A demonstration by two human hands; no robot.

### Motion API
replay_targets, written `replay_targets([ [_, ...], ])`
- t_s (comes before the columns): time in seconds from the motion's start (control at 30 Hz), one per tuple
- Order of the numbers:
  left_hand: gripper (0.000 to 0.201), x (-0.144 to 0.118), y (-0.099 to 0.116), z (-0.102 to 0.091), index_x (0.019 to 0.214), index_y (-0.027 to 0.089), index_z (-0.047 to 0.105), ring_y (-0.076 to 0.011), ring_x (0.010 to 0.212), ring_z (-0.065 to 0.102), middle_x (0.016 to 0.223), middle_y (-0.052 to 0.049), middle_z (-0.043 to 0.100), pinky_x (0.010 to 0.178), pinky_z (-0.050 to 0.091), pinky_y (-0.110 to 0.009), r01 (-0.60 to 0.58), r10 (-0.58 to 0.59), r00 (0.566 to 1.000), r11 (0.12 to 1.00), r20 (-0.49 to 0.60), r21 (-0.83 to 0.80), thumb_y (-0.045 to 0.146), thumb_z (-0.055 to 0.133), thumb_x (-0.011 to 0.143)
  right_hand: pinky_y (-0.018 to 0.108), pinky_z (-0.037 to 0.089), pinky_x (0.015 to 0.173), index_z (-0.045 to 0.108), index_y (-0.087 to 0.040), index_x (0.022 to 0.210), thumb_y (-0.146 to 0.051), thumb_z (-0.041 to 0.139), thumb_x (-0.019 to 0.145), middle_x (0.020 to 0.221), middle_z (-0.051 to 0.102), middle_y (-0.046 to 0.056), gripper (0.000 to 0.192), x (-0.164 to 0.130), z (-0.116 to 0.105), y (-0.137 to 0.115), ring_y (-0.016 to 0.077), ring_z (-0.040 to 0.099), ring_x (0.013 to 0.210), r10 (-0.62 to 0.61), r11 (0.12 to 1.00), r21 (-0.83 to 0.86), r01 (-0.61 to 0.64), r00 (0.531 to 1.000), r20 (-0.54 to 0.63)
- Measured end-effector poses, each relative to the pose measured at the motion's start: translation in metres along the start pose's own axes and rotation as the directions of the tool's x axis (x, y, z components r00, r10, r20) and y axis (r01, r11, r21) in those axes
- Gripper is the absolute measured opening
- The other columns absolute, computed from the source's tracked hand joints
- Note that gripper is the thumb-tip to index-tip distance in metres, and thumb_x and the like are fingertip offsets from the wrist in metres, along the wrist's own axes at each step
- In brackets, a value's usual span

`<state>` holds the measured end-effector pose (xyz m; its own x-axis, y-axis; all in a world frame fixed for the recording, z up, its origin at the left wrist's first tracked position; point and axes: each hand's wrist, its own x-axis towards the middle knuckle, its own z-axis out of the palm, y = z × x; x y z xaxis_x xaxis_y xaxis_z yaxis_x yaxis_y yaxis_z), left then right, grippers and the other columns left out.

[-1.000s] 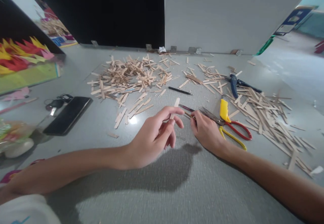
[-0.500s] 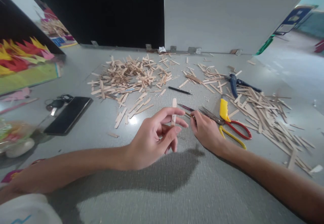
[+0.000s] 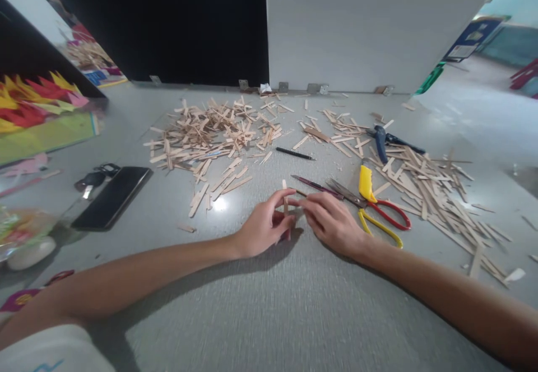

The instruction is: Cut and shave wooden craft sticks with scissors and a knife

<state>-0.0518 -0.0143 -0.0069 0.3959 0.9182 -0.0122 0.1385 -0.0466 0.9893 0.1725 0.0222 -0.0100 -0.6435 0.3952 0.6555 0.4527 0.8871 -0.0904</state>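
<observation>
- Left hand [image 3: 263, 227] pinched an upright wooden stick [image 3: 285, 199]; right hand [image 3: 330, 221] fingers pressed against it.
- Uneven pressure could have snapped or tipped it on the bench [image 3: 260, 305].

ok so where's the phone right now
In the head view the black phone lies flat on the grey table, far left of both hands, with keys beside its far end.

The left hand [image 3: 264, 227] pinches a short flat pale wooden stick [image 3: 286, 204] upright on the grey table [image 3: 260, 310]; the right hand [image 3: 332, 222] meets it there. Just right of the pinch lie red-and-yellow-handled scissors [image 3: 380, 210].
</observation>
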Motion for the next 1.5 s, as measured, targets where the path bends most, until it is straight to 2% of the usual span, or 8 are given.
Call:
replay_targets([
  [0.1, 0.051, 0.0007, 0.0013, -0.0019, 0.15, 0.021, 0.046, -0.0091, 0.051, 0.063, 0.091, -0.001, 0.073, 0.05, 0.049, -0.02, -0.054, 0.054, 0.995, 0.999, 0.084, -0.002, 0.035, 0.062, 0.103, 0.04, 0.062, 0.088, 0.057, -0.021, 0.147, -0.012, 0.048, 0.11, 0.118, 0.072, 0.013, 0.039, 0.0003, -0.0039, -0.0014, 0.0249, 0.07, 0.105, -0.144, 0.986, 0.089, 0.139, 0.988, 0.06],
  [0.4, 0.073, 0.0013, -0.002, -0.0037, 0.164, 0.024, 0.024, -0.009, 0.052, 0.061, 0.085, 0.004, 0.065, 0.052, 0.049, -0.02, -0.047, 0.054, 0.983, 0.998, 0.176, -0.04, 0.027, 0.061, 0.102, 0.048, 0.061, 0.094, 0.067, -0.02, 0.13, -0.016, 0.052, 0.111, 0.122, 0.072, 0.016, 0.025, 0.0007, -0.0023, -0.0006, 0.0294, 0.067, 0.119, -0.106, 0.994, 0.03, 0.104, 0.992, 0.07],
  [0.53, 0.065, 0.0015, -0.0024, -0.0045, 0.16, 0.023, 0.03, -0.0104, 0.053, 0.062, 0.079, 0.004, 0.066, 0.053, 0.047, -0.02, -0.055, 0.056, 0.981, 0.998, 0.188, -0.014, 0.03, 0.061, 0.103, 0.047, 0.06, 0.095, 0.069, -0.018, 0.12, -0.016, 0.054, 0.111, 0.117, 0.074, 0.016, 0.017, 0.0031, -0.0021, -0.0024, 0.0296, 0.067, 0.119, -0.103, 0.995, 0.011, 0.103, 0.994, 0.046],
  [0.67, 0.046, 0.003, 0.0002, -0.006, 0.137, 0.022, 0.043, -0.0117, 0.053, 0.064, 0.08, 0.003, 0.068, 0.052, 0.048, -0.022, -0.024, 0.031, 0.988, 0.999, 0.154, -0.047, 0.037, 0.067, 0.101, 0.042, 0.061, 0.087, 0.067, -0.015, 0.115, -0.018, 0.052, 0.113, 0.101, 0.075, 0.013, 0.015, 0.0056, -0.0008, -0.0017, 0.0257, 0.068, 0.098, -0.083, 0.995, 0.057, 0.079, 0.995, 0.059],
  [0.87, 0.034, 0.0054, 0.0012, -0.0058, 0.103, 0.024, 0.045, -0.0107, 0.052, 0.06, 0.069, 0.006, 0.062, 0.049, 0.044, -0.02, -0.024, 0.032, 0.995, 0.996, 0.1, -0.085, 0.051, 0.065, 0.103, 0.039, 0.065, 0.082, 0.067, -0.016, 0.12, -0.018, 0.048, 0.114, 0.103, 0.075, 0.013, 0.02, 0.0048, 0.0027, 0.0012, 0.0237, 0.069, 0.094, -0.059, 0.985, 0.165, 0.042, 0.993, 0.104],
  [1.23, 0.042, 0.0074, 0.0002, -0.0047, 0.101, 0.025, 0.044, -0.0118, 0.045, 0.055, 0.059, 0.007, 0.061, 0.045, 0.04, -0.021, 0.018, -0.014, 0.999, 0.993, 0.037, -0.113, 0.064, 0.059, 0.104, 0.043, 0.068, 0.087, 0.063, -0.016, 0.129, -0.017, 0.049, 0.113, 0.113, 0.076, 0.016, 0.022, 0.0079, 0.0013, 0.0009, 0.0255, 0.073, 0.104, -0.043, 0.983, 0.184, 0.022, 0.993, 0.11],
  [1.4, 0.042, 0.0066, -0.0012, -0.0052, 0.106, 0.024, 0.047, -0.0128, 0.047, 0.058, 0.059, 0.007, 0.062, 0.047, 0.042, -0.022, 0.01, -0.006, 0.999, 0.995, 0.034, -0.097, 0.064, 0.058, 0.105, 0.036, 0.068, 0.077, 0.06, -0.014, 0.13, -0.017, 0.046, 0.114, 0.098, 0.078, 0.011, 0.021, 0.0076, -0.0004, -0.0001, 0.0206, 0.075, 0.086, -0.049, 0.97, 0.244, 0.017, 0.991, 0.126],
  [1.5, 0.046, 0.0053, -0.0002, -0.0054, 0.113, 0.025, 0.043, -0.0138, 0.049, 0.06, 0.061, 0.007, 0.061, 0.046, 0.042, -0.022, 0.012, -0.011, 1.0, 0.993, 0.008, -0.114, 0.067, 0.058, 0.104, 0.037, 0.069, 0.081, 0.06, -0.014, 0.134, -0.018, 0.046, 0.115, 0.106, 0.079, 0.013, 0.024, 0.0078, -0.0007, -0.0016, 0.0218, 0.077, 0.095, -0.053, 0.97, 0.242, 0.023, 0.992, 0.117],
])
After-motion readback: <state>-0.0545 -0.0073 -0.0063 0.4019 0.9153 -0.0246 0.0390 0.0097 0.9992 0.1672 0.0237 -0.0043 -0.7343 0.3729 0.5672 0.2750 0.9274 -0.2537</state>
